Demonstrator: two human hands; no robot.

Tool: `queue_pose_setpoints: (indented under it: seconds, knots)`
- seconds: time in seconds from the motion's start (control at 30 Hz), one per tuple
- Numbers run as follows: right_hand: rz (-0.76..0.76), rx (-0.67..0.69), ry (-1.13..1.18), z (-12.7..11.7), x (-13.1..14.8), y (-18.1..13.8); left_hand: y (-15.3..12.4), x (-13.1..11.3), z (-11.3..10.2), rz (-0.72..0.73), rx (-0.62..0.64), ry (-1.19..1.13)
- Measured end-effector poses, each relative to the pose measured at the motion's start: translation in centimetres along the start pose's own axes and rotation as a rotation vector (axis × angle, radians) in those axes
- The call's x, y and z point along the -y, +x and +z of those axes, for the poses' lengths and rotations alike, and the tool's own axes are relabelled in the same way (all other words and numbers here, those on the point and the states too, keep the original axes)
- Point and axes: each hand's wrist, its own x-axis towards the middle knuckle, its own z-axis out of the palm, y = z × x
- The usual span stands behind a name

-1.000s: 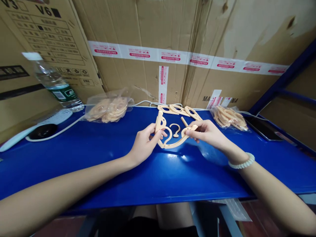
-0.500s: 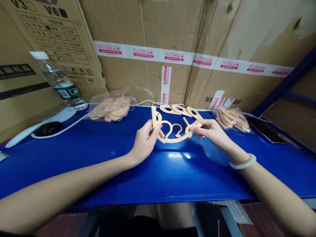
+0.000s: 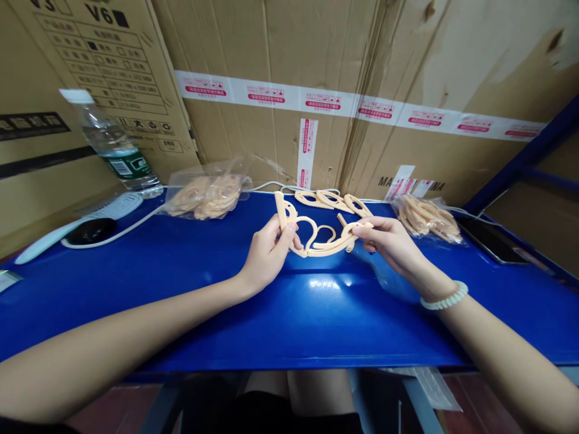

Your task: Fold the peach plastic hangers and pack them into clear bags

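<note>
Both of my hands hold one beige plastic folding hanger (image 3: 322, 246) just above the blue table (image 3: 289, 313). My left hand (image 3: 268, 253) pinches its left arm, which stands upright. My right hand (image 3: 389, 242) grips its right end with the fingers curled. The small hook piece sits in the middle between my hands. Behind the hanger, a few more loose beige hangers (image 3: 332, 201) lie by the cardboard wall.
Two clear bags of beige hangers lie at the back, one on the left (image 3: 205, 194) and one on the right (image 3: 427, 218). A water bottle (image 3: 113, 147), a white device with a black pad (image 3: 85, 228) and a dark phone (image 3: 491, 240) sit at the edges. Cardboard boxes (image 3: 316, 90) close off the back.
The hanger has been lowered flatter toward the table and its hook has dropped closer to the curved arms. Both hands keep their grip and have shifted slightly.
</note>
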Motion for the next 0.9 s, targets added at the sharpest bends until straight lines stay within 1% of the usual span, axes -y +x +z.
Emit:
queue_pose_setpoints:
  seconds: [0.17, 0.27, 0.37, 0.43, 0.5, 0.57, 0.6, 0.63, 0.73, 0.83, 0.9]
  knots:
    - [0.024, -0.009, 0.179, -0.1, 0.7, 0.1, -0.4, -0.1, -0.2, 0.037, 0.059, 0.078]
    - [0.033, 0.015, 0.198, 0.0, 0.7, 0.2, -0.5, -0.5, -0.3, 0.027, 0.151, 0.083]
    - [0.035, 0.095, 0.16, 0.6, 0.2, 0.1, -0.6, -1.3, -0.3, 0.056, 0.296, 0.053]
    - [0.008, 0.136, 0.131, 1.1, -0.1, -0.1, -0.8, -1.9, -0.2, 0.067, 0.42, -0.01]
    - [-0.039, 0.165, 0.095, 1.6, -0.2, -0.4, -0.9, -2.2, 0.0, -0.015, 0.578, -0.115]
    - [-0.107, 0.197, 0.052, 1.9, -0.2, -0.7, -1.1, -2.0, 0.3, -0.159, 0.689, -0.215]
    - [-0.14, 0.216, 0.029, 2.1, -0.2, -0.8, -1.2, -1.8, 0.5, -0.224, 0.703, -0.255]
    - [-0.173, 0.23, 0.007, 2.2, -0.2, -0.9, -1.2, -1.5, 0.7, -0.27, 0.688, -0.289]
    - [-0.255, 0.248, -0.085, 2.5, -0.3, -1.2, -1.3, -0.8, 1.1, -0.345, 0.623, -0.359]
    - [-0.315, 0.261, -0.201, 2.5, -0.4, -1.4, -1.3, -0.6, 1.2, -0.384, 0.657, -0.322]
    - [-0.347, 0.29, -0.261, 2.5, -0.4, -1.5, -1.2, -0.8, 1.1, -0.357, 0.684, -0.257]
